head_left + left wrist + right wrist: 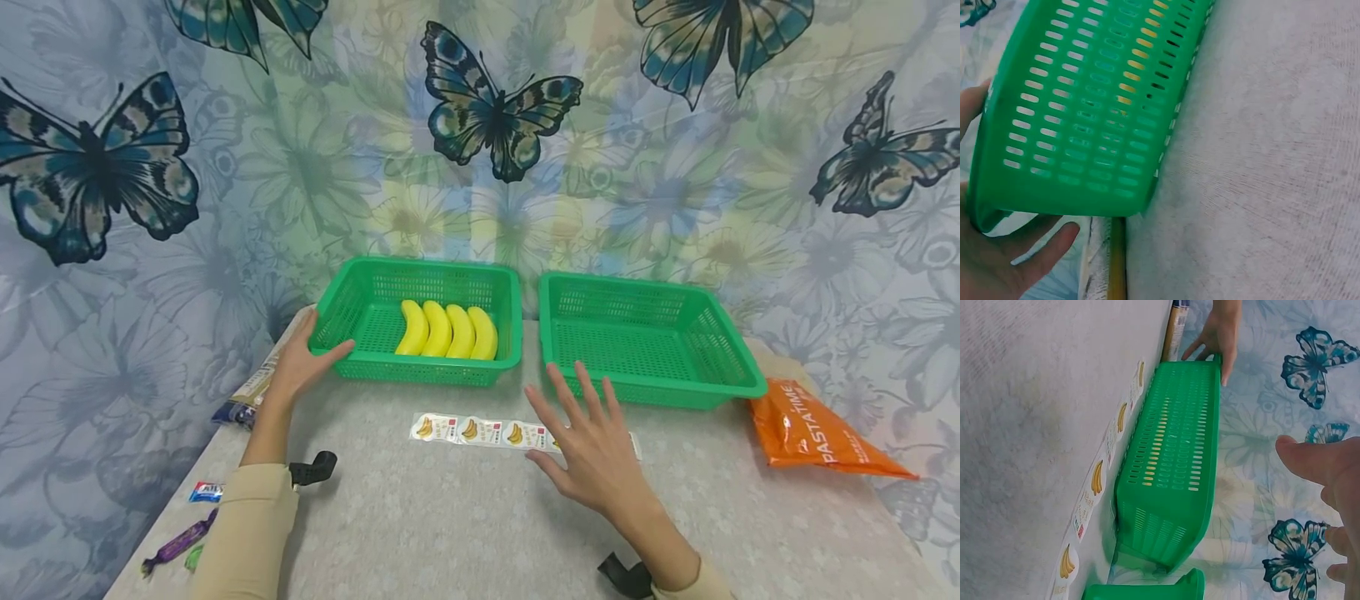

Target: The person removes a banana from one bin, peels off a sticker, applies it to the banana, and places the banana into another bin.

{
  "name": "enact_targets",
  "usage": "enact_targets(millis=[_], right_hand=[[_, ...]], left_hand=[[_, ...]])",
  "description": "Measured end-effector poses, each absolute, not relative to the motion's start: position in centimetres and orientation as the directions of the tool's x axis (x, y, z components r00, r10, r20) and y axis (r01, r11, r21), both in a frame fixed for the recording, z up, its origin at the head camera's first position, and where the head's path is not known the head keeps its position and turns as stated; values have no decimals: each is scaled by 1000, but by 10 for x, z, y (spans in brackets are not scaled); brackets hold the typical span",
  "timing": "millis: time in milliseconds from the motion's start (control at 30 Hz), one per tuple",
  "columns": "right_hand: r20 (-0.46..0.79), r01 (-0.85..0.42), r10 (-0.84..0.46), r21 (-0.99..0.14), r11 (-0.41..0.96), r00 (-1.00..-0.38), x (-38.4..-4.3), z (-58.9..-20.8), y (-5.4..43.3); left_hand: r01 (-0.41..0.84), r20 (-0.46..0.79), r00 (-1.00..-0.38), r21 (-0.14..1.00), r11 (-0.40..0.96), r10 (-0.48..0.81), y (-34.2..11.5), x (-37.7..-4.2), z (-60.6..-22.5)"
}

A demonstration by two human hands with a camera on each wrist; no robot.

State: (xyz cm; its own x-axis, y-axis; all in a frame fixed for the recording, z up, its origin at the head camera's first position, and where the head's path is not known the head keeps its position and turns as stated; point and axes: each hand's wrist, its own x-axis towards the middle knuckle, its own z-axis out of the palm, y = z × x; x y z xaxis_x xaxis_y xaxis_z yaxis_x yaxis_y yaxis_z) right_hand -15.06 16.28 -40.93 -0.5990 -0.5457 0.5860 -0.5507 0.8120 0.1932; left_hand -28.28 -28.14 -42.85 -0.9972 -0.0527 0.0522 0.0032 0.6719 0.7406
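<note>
The left green basket (420, 367) holds several yellow bananas (438, 332) lying side by side. My left hand (300, 358) grips its front left corner, the thumb over the front rim and the other fingers along the left side. In the left wrist view, two fingers (1050, 253) show below the basket's end wall. My right hand (592, 458) hovers with its fingers spread, holding nothing, over the right end of a strip of banana stickers (480, 431). Part of that strip is hidden by the hand. The right green basket (630, 342) has nothing in it.
An orange pasta bag (817, 429) lies to the right of the right basket. A blue and gold packet (251, 396) sits at the left table edge. Small wrapped sweets, one purple (180, 543), lie nearer on the left. A butterfly-print cloth (502, 208) hangs behind the baskets.
</note>
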Motion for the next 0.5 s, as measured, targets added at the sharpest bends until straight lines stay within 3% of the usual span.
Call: enact_targets(millis=[267, 500], right_hand=[[515, -598, -607, 209, 774, -606, -162, -397, 152], [500, -661, -669, 228, 715, -550, -178, -377, 140]], left_hand=[[-22, 33, -997, 756, 654, -72, -285, -283, -430], [-27, 35, -996, 751, 660, -81, -288, -287, -432]])
